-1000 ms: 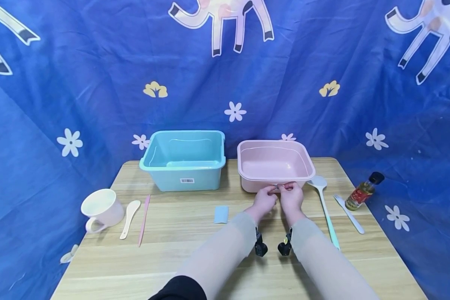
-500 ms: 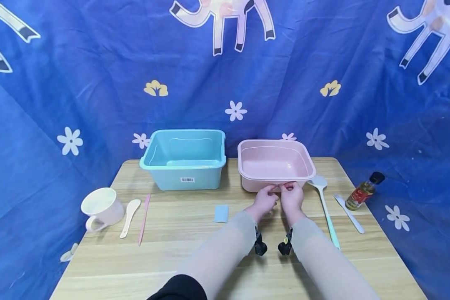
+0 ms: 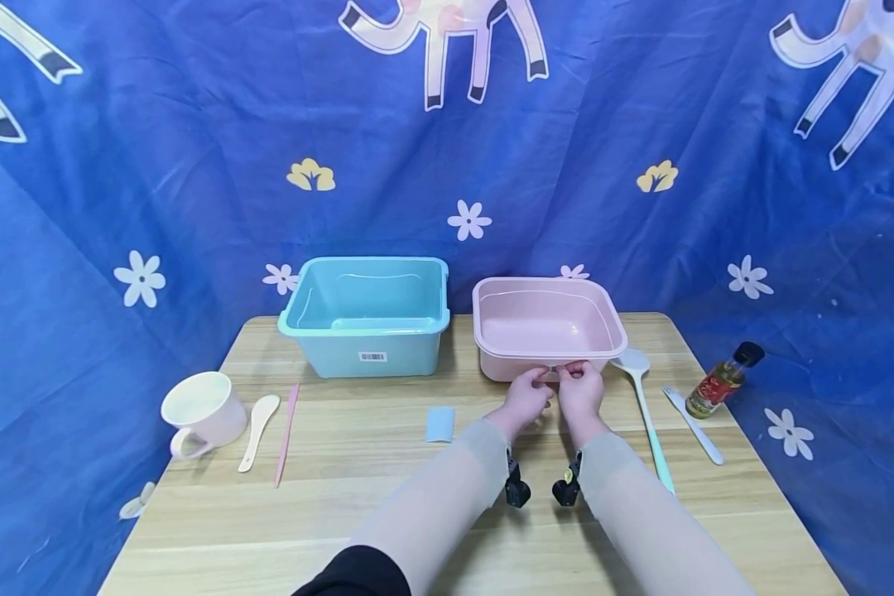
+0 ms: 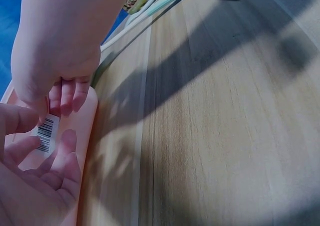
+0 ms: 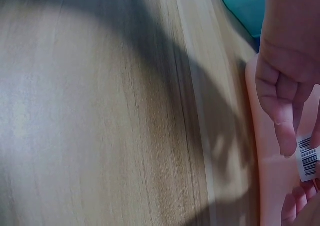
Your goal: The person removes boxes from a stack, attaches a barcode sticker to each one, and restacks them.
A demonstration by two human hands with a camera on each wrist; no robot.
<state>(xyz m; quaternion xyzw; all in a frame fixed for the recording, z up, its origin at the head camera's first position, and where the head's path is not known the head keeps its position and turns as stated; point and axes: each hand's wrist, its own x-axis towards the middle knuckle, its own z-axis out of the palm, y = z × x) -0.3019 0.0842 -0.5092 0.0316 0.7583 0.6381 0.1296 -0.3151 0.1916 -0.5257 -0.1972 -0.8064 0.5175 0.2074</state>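
A white barcode sticker [image 4: 46, 132] lies at the front wall of the pink basin [image 3: 493, 366], between the fingertips of both hands. My left hand [image 3: 526, 399] pinches its left end with thumb and forefinger; its other fingers are bent near the wall. My right hand [image 3: 581, 394] pinches the opposite end. In the right wrist view the barcode sticker [image 5: 307, 158] is partly covered by fingers. Whether it is stuck to the wall I cannot tell.
A blue basin [image 3: 365, 356] stands left of the pink one. A mug [image 3: 216, 418], white spoon [image 3: 257, 432], pink stick [image 3: 286, 434] and light-blue card [image 3: 439, 425] lie leftward. To the right are a long-handled spoon [image 3: 646, 414], a knife [image 3: 694, 426] and a bottle [image 3: 715, 387].
Both hands stay at the pink basin's front wall. Their fingertips shift slightly at the sticker, which looks flatter now than one second ago.
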